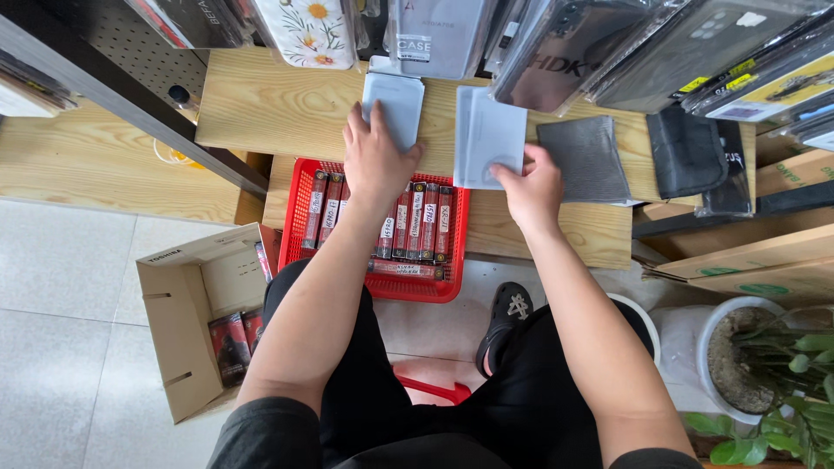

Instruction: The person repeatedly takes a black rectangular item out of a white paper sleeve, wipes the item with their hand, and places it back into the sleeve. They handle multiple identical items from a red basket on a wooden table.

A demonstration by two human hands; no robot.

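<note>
Both your forearms reach forward over the red basket [373,287]; left hand [375,158] flat, right hand [532,187] loosely curled beyond it.

Wood shelf [261,104] matt; basket [300,195] plastic (glossy).

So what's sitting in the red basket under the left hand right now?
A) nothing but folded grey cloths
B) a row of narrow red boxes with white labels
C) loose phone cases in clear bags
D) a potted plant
B: the red basket holds a row of narrow red boxes with white labels, standing side by side, while the left hand rests above them on a pale flat packet.
</note>
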